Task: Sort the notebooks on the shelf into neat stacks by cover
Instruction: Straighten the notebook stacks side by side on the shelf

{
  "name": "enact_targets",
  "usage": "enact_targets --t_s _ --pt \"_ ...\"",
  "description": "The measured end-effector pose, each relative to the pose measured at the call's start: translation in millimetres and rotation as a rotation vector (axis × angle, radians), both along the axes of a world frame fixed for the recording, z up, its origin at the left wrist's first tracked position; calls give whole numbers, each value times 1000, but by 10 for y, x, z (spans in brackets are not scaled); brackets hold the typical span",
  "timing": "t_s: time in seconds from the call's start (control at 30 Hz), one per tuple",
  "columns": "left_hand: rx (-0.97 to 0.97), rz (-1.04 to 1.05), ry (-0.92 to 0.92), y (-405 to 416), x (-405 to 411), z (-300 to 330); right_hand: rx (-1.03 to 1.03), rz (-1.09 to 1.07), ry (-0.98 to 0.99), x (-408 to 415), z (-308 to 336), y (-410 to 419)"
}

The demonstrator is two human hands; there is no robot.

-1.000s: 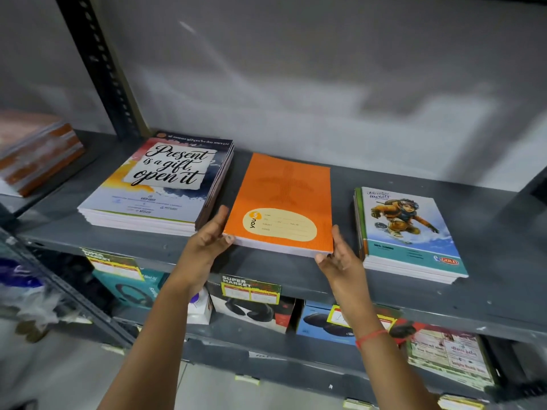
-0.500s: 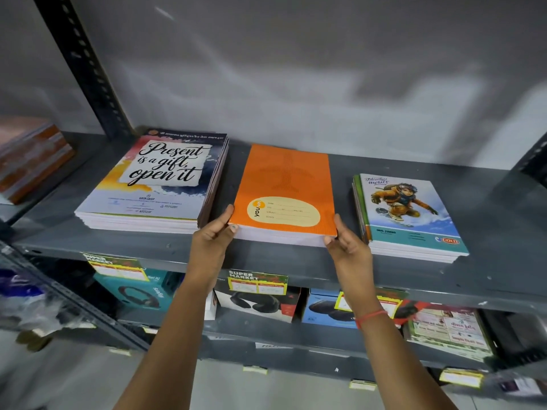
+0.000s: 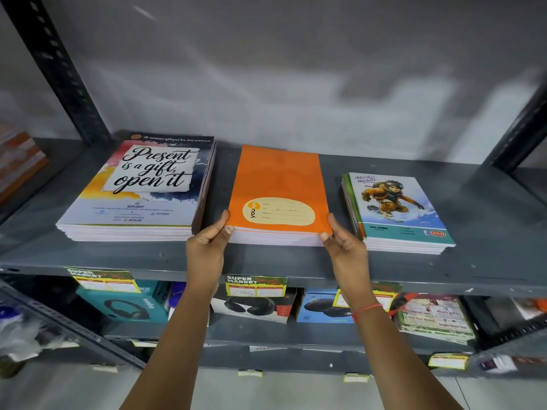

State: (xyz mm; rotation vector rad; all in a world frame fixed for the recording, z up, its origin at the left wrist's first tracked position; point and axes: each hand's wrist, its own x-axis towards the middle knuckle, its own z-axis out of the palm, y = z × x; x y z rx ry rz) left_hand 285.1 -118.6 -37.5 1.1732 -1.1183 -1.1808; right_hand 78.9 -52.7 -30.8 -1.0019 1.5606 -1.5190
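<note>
Your orange stack (image 3: 278, 184) lies flat in the middle of the grey shelf (image 3: 488, 261), its near edge close to the shelf's front lip, a cream label oval showing on the top cover. Your left hand (image 3: 207, 247) presses against its near left corner, fingers (image 3: 220, 223) extended flat along the side edge and thumb at the front of the pages. Your right hand (image 3: 344, 247) mirrors it at the near right corner, fingers laid up the right edge, thumb tip on the front of the pages. So both hands are open and flat, bracing the stack between them rather than wrapped round it. A red thread (image 3: 367, 310) circles your right wrist.

To the left, just beside the orange one but apart from it, sits the tall "Present is a gift" stack (image 3: 142, 187), wider and squared up. To the right, with a clear gap, lies the snowboarder stack (image 3: 396, 211), smaller, with the lower books' green and orange spines fanned slightly out past its left side.

Far left, on the next bay, there's a blurred orange-and-white pile (image 3: 20, 164). Dark slotted uprights (image 3: 56, 69) frame the shelf against a pale wall. Below your arms, the lower shelf carries headphone boxes (image 3: 124, 306), with yellow "Super Market" tags (image 3: 256, 285) hanging from the shelf's front edge.
</note>
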Motion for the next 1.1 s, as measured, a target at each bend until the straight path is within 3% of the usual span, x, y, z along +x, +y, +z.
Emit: enact_targets --t_s 0.4,1.1 --pt "-28 -11 61 23 16 2 14 -69 -63 37 60 10" --pt "-40 131 -95 92 -61 37 -8 -72 13 8 -46 6"
